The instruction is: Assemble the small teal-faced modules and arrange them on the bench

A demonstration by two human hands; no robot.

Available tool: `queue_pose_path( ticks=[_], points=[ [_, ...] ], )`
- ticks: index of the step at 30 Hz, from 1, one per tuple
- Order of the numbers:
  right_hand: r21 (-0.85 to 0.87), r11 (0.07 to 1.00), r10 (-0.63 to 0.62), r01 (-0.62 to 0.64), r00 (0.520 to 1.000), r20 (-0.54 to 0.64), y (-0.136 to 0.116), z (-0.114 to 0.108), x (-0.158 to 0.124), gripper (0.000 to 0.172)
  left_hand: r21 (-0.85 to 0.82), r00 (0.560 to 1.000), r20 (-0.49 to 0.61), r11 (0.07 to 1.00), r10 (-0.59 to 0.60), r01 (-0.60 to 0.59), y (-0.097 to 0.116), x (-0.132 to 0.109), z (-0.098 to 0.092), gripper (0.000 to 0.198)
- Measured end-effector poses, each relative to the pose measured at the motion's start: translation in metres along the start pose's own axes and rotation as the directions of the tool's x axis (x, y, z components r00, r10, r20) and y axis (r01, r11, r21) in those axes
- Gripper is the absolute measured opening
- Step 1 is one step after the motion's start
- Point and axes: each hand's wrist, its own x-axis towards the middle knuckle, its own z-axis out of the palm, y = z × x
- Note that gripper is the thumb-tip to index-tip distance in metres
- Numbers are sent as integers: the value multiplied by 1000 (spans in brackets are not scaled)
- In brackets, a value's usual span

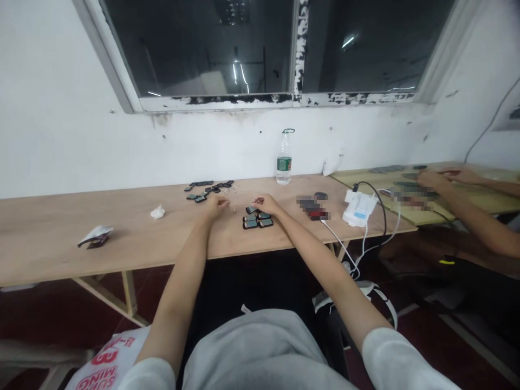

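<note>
My left hand [217, 206] rests low over the table with its fingers drawn together in a pinch; whatever is between them is too small to make out. Just right of it lies a tiny pale bit [234, 210]. With closed fingertips my right hand [266, 205] grips the edge of a small black-and-grey rectangular piece [249, 209]. Directly below, several similar pieces [258, 221] lie in neat rows on the wood. Beyond my left hand is a loose pile of the same dark pieces [209, 188], with small white bits [232, 189] scattered at its right.
On the wooden table [134, 216] are a crumpled tissue [158, 212], an opened packet [95, 236], a water bottle [284, 160], a blurred-out dark object [313, 208], and a white power strip [359, 208] with cables. At right, a co-worker's hands [436, 179] work at an adjoining table.
</note>
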Motion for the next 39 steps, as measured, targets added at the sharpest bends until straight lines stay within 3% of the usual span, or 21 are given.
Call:
queue_pose_path(
  ticks=[5,11,16,20,22,25,33,36,39],
  points=[
    [-144,987,-58,68,996,70,1,2,-1,11,-43,994,80,996,-77,80,-9,-9,-1,31],
    [-153,981,-116,119,993,32,-6,-6,-1,14,-191,977,167,968,-134,165,-5,-7,3,34],
    [-145,976,-132,164,969,211,-12,-24,-4,15,-180,972,211,973,-106,145,-3,-5,10,42],
    [-111,991,-40,70,967,250,-12,-46,-9,18,-183,983,182,981,-27,61,-4,-4,20,41],
    [-159,987,76,-36,965,252,-9,-58,-12,24,-161,986,164,987,9,18,-5,-3,24,36],
    [-218,963,227,-157,911,345,-4,-72,-17,34,-137,983,175,990,56,-33,-6,-2,25,31],
    [-180,959,276,-217,855,438,-4,-76,-13,37,-145,970,243,988,-15,52,-6,-3,21,36],
    [-38,978,202,-203,900,387,-5,-72,-11,38,-121,985,173,992,-20,41,3,-2,19,42],
    [134,975,131,-176,948,289,-8,-68,-10,40,-102,995,-43,990,93,-96,19,-1,19,43]
  ],
)
